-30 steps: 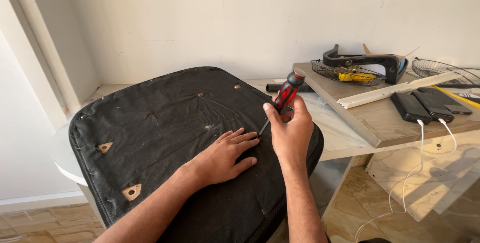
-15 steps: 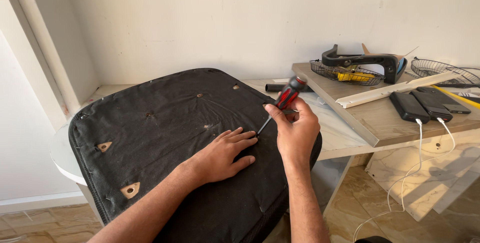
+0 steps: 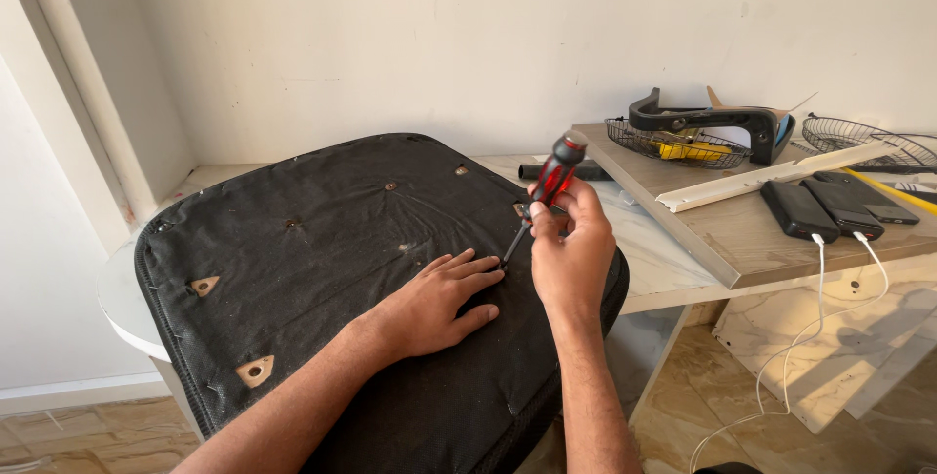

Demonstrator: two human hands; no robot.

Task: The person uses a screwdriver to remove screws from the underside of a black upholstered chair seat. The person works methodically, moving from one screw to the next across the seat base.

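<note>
A black fabric-covered chair seat (image 3: 322,269) lies underside up on a white round table (image 3: 122,313), with small screw holes and brown triangular openings in the fabric. My left hand (image 3: 434,303) rests flat on the fabric, fingers spread, fingertips beside the screwdriver tip. My right hand (image 3: 571,249) grips a red and black screwdriver (image 3: 547,189), tilted, its tip pressed on the seat near the right edge.
A wooden board (image 3: 742,230) lies to the right with two wire baskets (image 3: 664,142), a black chair armrest (image 3: 722,121), a white strip (image 3: 771,176) and several dark phones (image 3: 830,206) on white cables. A black tube (image 3: 586,173) lies behind the seat. Walls stand close behind and left.
My right hand has shifted slightly on the screwdriver, which stays on the same spot. The left hand stays flat on the seat.
</note>
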